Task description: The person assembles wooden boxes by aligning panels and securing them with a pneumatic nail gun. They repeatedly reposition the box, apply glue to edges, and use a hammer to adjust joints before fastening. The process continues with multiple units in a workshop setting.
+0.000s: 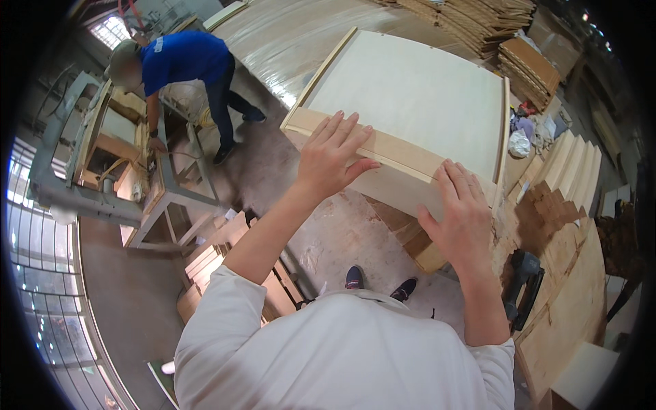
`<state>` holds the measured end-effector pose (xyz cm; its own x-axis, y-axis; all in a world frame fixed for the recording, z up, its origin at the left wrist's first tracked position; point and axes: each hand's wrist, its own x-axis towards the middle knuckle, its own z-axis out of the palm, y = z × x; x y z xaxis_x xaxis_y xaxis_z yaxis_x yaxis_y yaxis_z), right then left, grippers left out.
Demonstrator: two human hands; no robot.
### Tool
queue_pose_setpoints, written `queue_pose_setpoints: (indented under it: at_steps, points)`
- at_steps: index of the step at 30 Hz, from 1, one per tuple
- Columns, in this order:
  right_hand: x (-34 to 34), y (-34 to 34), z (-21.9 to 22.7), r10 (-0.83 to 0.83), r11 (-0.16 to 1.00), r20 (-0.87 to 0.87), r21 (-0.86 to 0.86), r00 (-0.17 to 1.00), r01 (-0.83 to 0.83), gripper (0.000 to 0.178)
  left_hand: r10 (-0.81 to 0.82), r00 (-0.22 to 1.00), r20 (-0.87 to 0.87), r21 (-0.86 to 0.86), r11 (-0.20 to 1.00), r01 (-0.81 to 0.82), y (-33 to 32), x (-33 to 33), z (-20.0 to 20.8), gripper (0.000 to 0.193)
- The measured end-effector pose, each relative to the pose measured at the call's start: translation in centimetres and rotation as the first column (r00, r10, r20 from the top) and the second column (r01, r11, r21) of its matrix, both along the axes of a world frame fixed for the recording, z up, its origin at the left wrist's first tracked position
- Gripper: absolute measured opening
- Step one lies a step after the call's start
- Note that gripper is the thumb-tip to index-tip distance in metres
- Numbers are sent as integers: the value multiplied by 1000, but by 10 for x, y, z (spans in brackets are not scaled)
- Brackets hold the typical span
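Observation:
In front of me lies a wide wooden panel assembly, pale in the middle with raised wooden strips along its sides. A light wooden board runs across its near edge. My left hand rests flat on the left half of that board, fingers stretched out and thumb pointing right. At the right end my right hand lies with its fingertips over the board's edge and its thumb apart, against the front face. Neither hand is wrapped round anything.
A black nail gun lies on the wooden boards to my right. Stacked cut wood pieces stand behind it. At the left a person in a blue shirt bends over a metal-framed machine. Boards are piled by my left arm.

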<state>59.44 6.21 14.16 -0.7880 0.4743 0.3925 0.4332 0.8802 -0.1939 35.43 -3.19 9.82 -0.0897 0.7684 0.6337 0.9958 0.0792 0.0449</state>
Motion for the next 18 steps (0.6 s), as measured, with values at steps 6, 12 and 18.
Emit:
queue_pose_setpoints:
  at_steps: [6,12,18]
  points:
    - [-6,10,-9,42,995,-20,-93,999,-43,50,-9,998,56,-69,998,13,-2,-11,-5,49]
    - [102,32,-24,-311,931,-468,-324,827,167,43,-52,998,26,-113,992,54,7,11,19,48]
    - [270,72,-162,-865,446,164,-186,475,876,70,-298,955,10,-86,951,297,55,118,17,42]
